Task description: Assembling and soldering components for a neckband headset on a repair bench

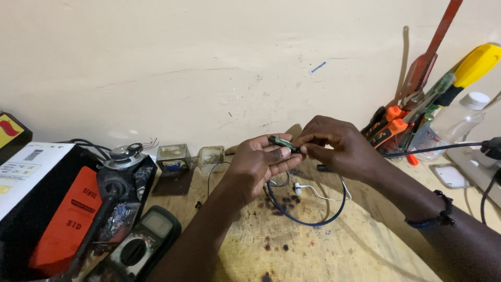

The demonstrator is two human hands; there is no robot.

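Black and green, a small circuit strip (pixel 282 142) sits pinched between both hands above the middle of a stained wooden bench (pixel 334 250). The left hand (pixel 258 164) is cupped palm-up with its fingers curled under the strip's left end; the right hand (pixel 334 146) is closed on the right end, thumb and forefinger tips meeting there. From the strip a dark blue neckband cable (pixel 313 222) hangs in a loop down onto the bench, with a white earbud (pixel 298 187) and its thin pale wire lying inside the loop.

Room to move is mostly near and centre-right: the bench surface below the loop is bare but for dark stains. The far edge ends at a cream wall (pixel 209 62), just behind the hands.

Left of the hands things crowd in. A multimeter (pixel 138 245) lies at the near left, touching the left forearm's side. Beside it a soldering iron (pixel 99 219) slants over an orange box (pixel 68 219), and a white box (pixel 26 172) sits at the far left edge. Two small clear tubs (pixel 172 156) stand against the wall.

Right of the hands, a cluster of tools with orange and yellow handles (pixel 412 115) leans on the wall, close behind the right wrist. A clear bottle (pixel 454 122) stands beside them. A black cord (pixel 433 150) runs from behind the right hand to the right edge, where a white power strip (pixel 469 162) lies.
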